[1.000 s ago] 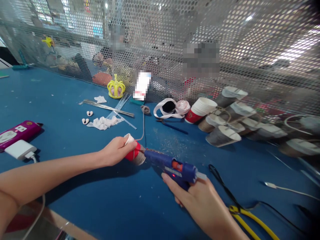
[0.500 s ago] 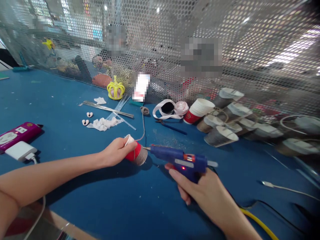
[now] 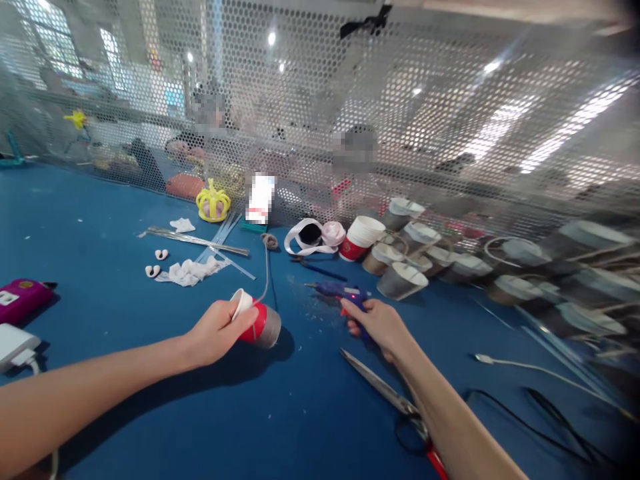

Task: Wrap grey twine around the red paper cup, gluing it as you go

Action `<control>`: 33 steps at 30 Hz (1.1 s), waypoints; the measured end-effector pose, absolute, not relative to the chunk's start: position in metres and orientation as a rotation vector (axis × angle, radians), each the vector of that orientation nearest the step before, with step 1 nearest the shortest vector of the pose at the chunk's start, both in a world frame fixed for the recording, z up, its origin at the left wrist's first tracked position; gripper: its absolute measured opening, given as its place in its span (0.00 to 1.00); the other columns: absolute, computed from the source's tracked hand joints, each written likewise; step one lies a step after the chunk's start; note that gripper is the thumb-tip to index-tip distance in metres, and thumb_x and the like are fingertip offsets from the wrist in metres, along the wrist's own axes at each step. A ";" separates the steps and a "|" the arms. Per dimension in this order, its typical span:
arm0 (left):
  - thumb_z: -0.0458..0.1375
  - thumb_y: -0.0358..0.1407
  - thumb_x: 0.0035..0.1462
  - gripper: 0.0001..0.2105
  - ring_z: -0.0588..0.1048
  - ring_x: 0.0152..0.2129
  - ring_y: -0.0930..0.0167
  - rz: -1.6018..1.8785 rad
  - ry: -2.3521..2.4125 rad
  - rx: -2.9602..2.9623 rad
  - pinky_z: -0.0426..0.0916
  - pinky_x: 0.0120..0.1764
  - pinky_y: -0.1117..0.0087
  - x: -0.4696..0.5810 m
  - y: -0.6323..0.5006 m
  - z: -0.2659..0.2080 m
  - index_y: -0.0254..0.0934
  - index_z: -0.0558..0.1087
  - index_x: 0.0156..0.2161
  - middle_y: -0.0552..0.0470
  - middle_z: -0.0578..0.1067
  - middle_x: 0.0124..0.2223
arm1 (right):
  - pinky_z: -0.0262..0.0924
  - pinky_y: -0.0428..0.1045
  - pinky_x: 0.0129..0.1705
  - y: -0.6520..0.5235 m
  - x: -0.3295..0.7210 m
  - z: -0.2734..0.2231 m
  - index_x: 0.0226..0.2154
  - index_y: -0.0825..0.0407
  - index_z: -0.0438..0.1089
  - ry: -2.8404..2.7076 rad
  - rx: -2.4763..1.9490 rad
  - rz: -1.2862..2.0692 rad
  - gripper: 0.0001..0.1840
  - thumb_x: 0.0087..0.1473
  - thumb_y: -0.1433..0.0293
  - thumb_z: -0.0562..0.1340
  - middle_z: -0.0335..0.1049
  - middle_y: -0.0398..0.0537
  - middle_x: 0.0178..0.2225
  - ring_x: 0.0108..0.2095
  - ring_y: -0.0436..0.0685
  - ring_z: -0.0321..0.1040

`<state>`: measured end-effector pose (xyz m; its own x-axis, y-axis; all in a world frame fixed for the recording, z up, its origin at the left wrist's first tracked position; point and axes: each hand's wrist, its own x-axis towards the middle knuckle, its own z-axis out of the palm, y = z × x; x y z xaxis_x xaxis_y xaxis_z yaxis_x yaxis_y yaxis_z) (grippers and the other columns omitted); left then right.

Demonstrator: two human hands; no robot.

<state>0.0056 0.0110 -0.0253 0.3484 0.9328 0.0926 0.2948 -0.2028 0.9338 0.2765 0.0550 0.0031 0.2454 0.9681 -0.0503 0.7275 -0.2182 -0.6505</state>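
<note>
My left hand (image 3: pixel 217 332) is closed around a red and white paper cup (image 3: pixel 259 323), tilted on its side. Grey cord is wound around the cup's bottom end, and a loose length of cord (image 3: pixel 267 270) runs back to a small ball of cord (image 3: pixel 269 241). With its fingers wrapped round the handle, my right hand (image 3: pixel 380 325) grips a blue hot glue gun (image 3: pixel 345 291) low over the table, its nozzle pointing left and its small red light lit. Scissors (image 3: pixel 383 387) lie below my right hand, partly hidden by my forearm.
Cord-wrapped cups (image 3: pixel 403 280) crowd the right side beside stacked paper cups (image 3: pixel 364 235). Behind stand a yellow crown (image 3: pixel 213 202) and a phone (image 3: pixel 260 198) before a perforated metal screen (image 3: pixel 300 147). Glue sticks, white scraps (image 3: pixel 193 270) and a purple power strip (image 3: pixel 23 300) lie left.
The glue gun has moved away from the cup, farther back and down toward the table, still in my right hand. The scissors have come into sight. My left hand keeps the cup.
</note>
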 end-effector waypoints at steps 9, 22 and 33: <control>0.43 0.45 0.56 0.20 0.53 0.19 0.77 0.910 1.082 1.785 0.52 0.23 0.75 0.007 0.008 -0.024 0.33 0.59 0.20 0.57 0.54 0.20 | 0.49 0.57 0.49 0.051 0.230 0.024 0.22 0.53 0.70 -1.796 -1.752 0.653 0.13 0.49 0.63 0.56 0.69 0.56 0.37 0.46 0.65 0.60; 0.46 0.44 0.55 0.18 0.52 0.18 0.78 0.795 1.006 1.695 0.49 0.22 0.76 0.008 0.007 -0.020 0.34 0.57 0.20 0.59 0.54 0.20 | 0.58 0.45 0.37 0.041 0.163 0.019 0.27 0.54 0.71 -1.640 -1.166 1.318 0.12 0.45 0.62 0.61 0.73 0.46 0.30 0.32 0.49 0.66; 0.54 0.44 0.48 0.14 0.58 0.18 0.78 0.774 1.008 1.174 0.53 0.23 0.76 0.012 0.010 -0.009 0.32 0.64 0.25 0.57 0.63 0.21 | 0.55 0.45 0.27 0.043 0.181 0.033 0.22 0.53 0.66 -1.719 -1.171 0.882 0.11 0.48 0.63 0.58 0.68 0.43 0.21 0.24 0.49 0.62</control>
<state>0.0120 0.0095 -0.0090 0.3745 0.8999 -0.2236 0.0167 0.2345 0.9720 0.1805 0.0431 0.0335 -0.1956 0.9464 0.2570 0.3433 0.3115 -0.8861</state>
